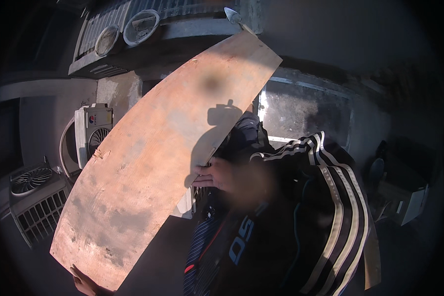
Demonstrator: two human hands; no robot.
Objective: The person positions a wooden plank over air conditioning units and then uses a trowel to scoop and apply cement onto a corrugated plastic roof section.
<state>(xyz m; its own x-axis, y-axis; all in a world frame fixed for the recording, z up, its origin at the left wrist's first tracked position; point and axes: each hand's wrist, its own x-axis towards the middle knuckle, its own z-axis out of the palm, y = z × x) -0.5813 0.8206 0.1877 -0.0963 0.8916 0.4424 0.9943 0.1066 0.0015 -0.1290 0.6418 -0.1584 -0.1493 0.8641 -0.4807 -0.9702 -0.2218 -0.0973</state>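
2 hands grasp a long, pale wooden board (133, 167), held aslant with sun on its face. The left hand (85, 284) grips its lowest end near the corner, partly out of view; the right hand (220, 173), reaching from a striped dark sleeve (338, 207), clasps the long edge nearer the body, fingers laid over the wood. How tightly either squeezes cannot be told. A shadow (202, 148) falls across the board beside the right hand's fingers.

The step in hand appears to be supporting and steadying the board. Any shift from this pose would call for both hands to work together, the left guiding the low end, the right checking tilt, with care for the far tip well beyond them.

Past the right hand, up and to the left, 2 round, pale-rimmed vessels sit by a ledge: a larger tub (126, 33) and a smaller tub (96, 45), their contents too dim to identify. Left of the right hand is an upright fan unit (91, 121); above the left hand, a grilled fan unit (39, 212). Far right of both hands, a box (410, 204) shows no readable contents.
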